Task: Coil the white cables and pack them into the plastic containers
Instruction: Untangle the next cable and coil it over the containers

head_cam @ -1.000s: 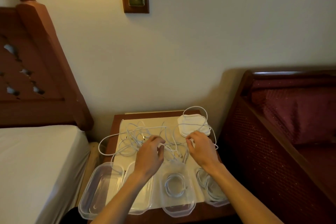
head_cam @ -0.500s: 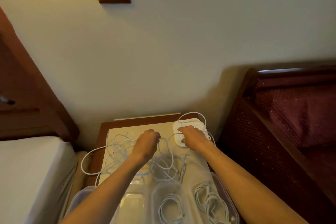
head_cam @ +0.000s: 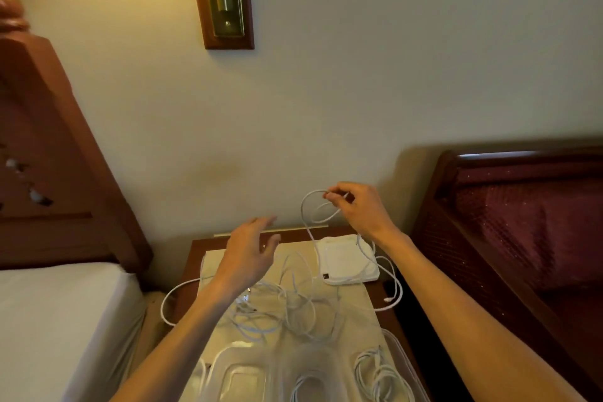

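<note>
right hand (head_cam: 359, 209) has lifted a white cable (head_cam: 308, 206) off the table; left hand (head_cam: 248, 254) has let go, fingers spread.

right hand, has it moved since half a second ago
Yes. The right hand was down on the stack of white lids; now it is raised above it, toward the wall, pinching a loop of white cable.

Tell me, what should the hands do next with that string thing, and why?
Probably the open left hand should catch the white cable hanging below the right hand, which pinches one loop, so more can be wound.
</note>
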